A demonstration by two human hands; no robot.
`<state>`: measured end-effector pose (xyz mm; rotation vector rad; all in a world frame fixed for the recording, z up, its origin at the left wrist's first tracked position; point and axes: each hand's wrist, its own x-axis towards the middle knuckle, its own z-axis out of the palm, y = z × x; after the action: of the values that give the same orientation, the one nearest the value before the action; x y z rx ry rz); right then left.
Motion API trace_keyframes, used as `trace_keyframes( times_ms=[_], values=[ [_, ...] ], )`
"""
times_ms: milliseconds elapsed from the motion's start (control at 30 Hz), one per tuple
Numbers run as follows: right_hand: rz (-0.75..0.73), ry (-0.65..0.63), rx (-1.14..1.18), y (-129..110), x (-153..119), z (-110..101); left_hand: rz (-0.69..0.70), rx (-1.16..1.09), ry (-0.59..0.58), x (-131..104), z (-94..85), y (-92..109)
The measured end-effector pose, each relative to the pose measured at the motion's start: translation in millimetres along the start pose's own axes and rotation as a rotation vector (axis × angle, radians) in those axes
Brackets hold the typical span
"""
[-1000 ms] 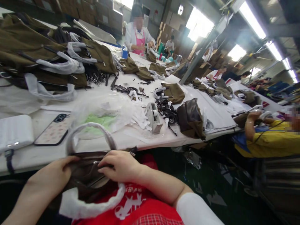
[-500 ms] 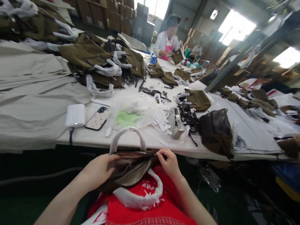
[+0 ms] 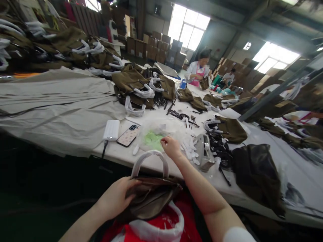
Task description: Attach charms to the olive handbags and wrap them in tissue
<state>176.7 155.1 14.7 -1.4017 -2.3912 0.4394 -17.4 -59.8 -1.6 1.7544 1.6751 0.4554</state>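
My left hand (image 3: 118,196) grips the left edge of an open handbag (image 3: 153,201) with its thumb over the rim. The bag rests against my red apron (image 3: 190,215), zip open and dark lining showing. Its far white-wrapped handle (image 3: 148,155) stands up; the near one (image 3: 161,230) hangs toward me. My right hand (image 3: 172,147) is over the table with fingers pinched together, at the right side of light green pieces (image 3: 152,139) in clear plastic (image 3: 165,127). Whatever its fingertips hold, if anything, is too small to make out.
A white power bank (image 3: 111,130) and a phone (image 3: 128,135) lie left of the plastic. A grey metal device (image 3: 205,151), black straps (image 3: 222,151) and a dark bag (image 3: 257,174) stand to the right. Olive bags (image 3: 133,82) are piled behind. A co-worker (image 3: 199,72) stands across the table.
My right hand has left the bag's right edge and moved forward over the table to the green pieces. The left hand keeps its hold on the bag. The view has turned left.
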Motion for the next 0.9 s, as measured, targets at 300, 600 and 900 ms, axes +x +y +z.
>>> trace_keyframes(
  times_ms=[300, 600, 900],
  values=[
    [0.045, -0.208, -0.236, -26.6, 76.8, 42.9, -0.056, -0.071, 0.041, -11.9, -1.1, -14.7],
    [-0.029, -0.236, -0.227, -28.5, 87.8, 40.1, -0.004, -0.106, 0.028, -7.3, -2.7, -13.1],
    [0.023, -0.028, 0.142, -24.7, 39.6, -3.0, 0.049, -0.059, 0.037, -8.9, -9.1, -13.6]
  ],
)
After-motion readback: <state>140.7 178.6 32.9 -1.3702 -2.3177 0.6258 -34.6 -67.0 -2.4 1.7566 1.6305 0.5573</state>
